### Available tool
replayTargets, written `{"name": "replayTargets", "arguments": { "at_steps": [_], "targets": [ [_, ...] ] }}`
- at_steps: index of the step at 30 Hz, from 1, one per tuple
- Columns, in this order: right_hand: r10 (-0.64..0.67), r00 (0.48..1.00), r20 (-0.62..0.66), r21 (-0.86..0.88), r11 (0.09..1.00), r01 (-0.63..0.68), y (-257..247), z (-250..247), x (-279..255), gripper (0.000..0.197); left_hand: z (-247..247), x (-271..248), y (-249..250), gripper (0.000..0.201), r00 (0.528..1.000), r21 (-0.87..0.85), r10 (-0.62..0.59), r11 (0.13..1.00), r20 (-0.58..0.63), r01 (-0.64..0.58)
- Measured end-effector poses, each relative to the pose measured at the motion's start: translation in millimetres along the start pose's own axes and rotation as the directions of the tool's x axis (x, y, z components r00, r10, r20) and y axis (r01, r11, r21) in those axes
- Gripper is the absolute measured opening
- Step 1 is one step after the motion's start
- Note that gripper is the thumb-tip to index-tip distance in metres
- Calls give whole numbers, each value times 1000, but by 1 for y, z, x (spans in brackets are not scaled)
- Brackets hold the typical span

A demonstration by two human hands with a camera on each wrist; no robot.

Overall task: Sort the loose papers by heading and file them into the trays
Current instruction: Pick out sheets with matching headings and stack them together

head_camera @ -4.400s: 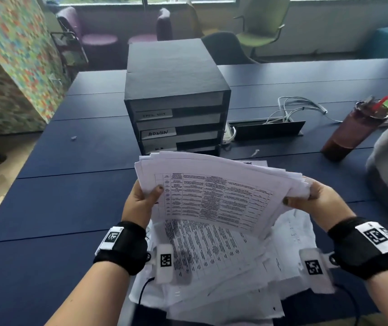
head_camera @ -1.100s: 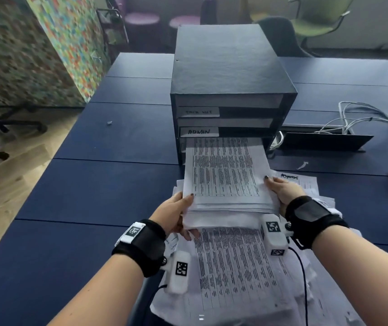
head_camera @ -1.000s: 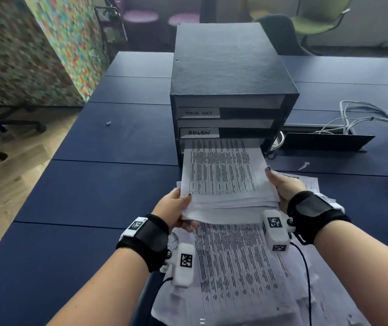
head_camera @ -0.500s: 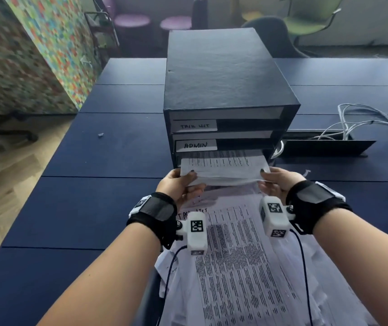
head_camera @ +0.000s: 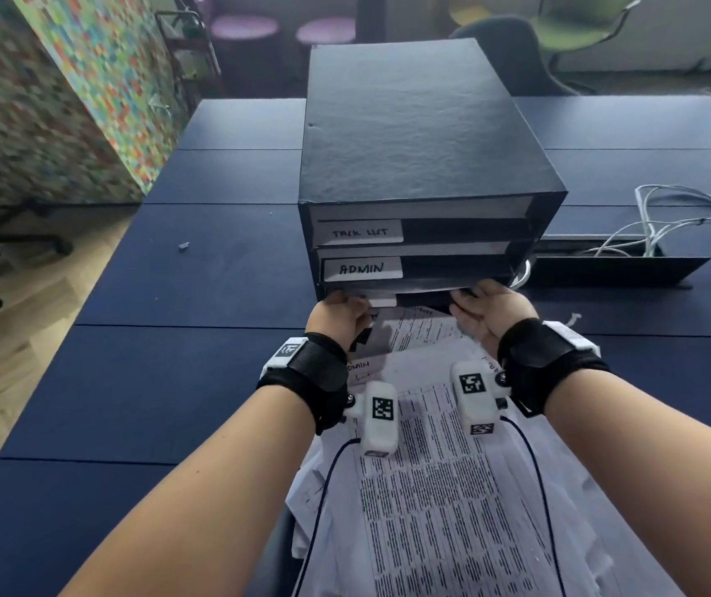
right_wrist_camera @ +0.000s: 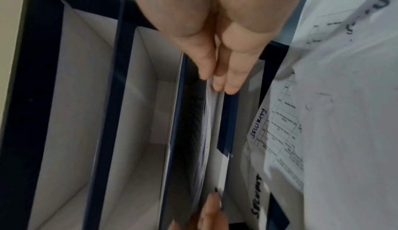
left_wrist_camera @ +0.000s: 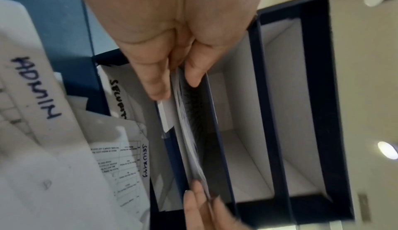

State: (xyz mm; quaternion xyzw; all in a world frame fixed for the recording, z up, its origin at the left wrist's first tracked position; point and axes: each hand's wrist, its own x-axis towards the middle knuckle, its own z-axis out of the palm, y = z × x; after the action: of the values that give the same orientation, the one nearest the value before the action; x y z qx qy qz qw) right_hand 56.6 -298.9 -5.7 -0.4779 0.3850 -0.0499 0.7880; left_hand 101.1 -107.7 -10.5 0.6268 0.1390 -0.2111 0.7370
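A black tray unit (head_camera: 422,135) stands on the blue table, its upper slots labelled TASK LIST (head_camera: 360,232) and ADMIN (head_camera: 362,268). A paper stack (head_camera: 422,290) sits almost wholly inside the third slot. My left hand (head_camera: 338,314) pinches its left front corner and my right hand (head_camera: 480,310) pinches the right one. In the left wrist view the left hand (left_wrist_camera: 176,89) has fingers above and below the stack (left_wrist_camera: 189,141). The right hand (right_wrist_camera: 217,82) likewise pinches the stack (right_wrist_camera: 206,131). Loose papers (head_camera: 444,489) lie under my forearms, with sheets headed ADMIN (left_wrist_camera: 36,87) and SECURITY (right_wrist_camera: 258,124).
White cables (head_camera: 668,217) and a black cable flap (head_camera: 616,269) lie right of the unit. A small scrap (head_camera: 183,246) lies on the table (head_camera: 151,381) at left. A colourful partition (head_camera: 65,92) stands beyond the left edge, with chairs behind the table.
Both hands have pushed the printed stack forward into the third slot, from mostly sticking out to only its front edge showing. The hands now sit at the slot's mouth.
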Motion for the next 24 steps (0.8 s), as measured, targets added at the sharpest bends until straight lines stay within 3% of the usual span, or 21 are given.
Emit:
{"name": "replayTargets", "arguments": {
  "at_steps": [2,3,4,5,7,8,9,11,14,19,24],
  "targets": [
    [9,997,77,-108,994,-1,-3,-4,-5,32,-4,1,-4,29,998,293,60,954,-5,-56],
    [-9,992,129,-250,967,41,-2,-6,-8,29,-6,-2,-5,32,993,456,117,884,-13,-98],
    [-62,986,155,-459,879,127,0,-10,-8,33,-8,-6,-7,34,982,593,189,792,-14,-144],
    [-170,970,174,-670,701,244,5,-15,-5,41,-11,-10,-9,37,967,694,255,695,8,-189],
    [-299,915,271,-877,316,363,12,-20,-8,57,-15,-13,-15,44,941,818,314,504,125,-277],
    [-276,903,330,-901,193,388,15,-19,-12,60,-17,-12,-17,48,937,856,296,419,186,-303],
    [-214,901,377,-904,129,408,20,-19,-14,63,-19,-11,-19,50,940,881,257,358,224,-308],
    [-78,918,388,-911,115,395,25,-16,-15,66,-20,-9,-21,55,950,910,188,289,250,-297],
    [-19,924,382,-923,42,383,24,-13,-13,64,-18,-8,-18,57,944,919,178,239,277,-315],
    [28,932,362,-930,-62,363,17,-3,-2,68,-11,-2,-11,56,957,921,163,276,239,-277],
    [47,954,295,-955,8,295,4,9,0,66,-6,9,-4,47,969,933,147,276,198,-233]
  ]
}}
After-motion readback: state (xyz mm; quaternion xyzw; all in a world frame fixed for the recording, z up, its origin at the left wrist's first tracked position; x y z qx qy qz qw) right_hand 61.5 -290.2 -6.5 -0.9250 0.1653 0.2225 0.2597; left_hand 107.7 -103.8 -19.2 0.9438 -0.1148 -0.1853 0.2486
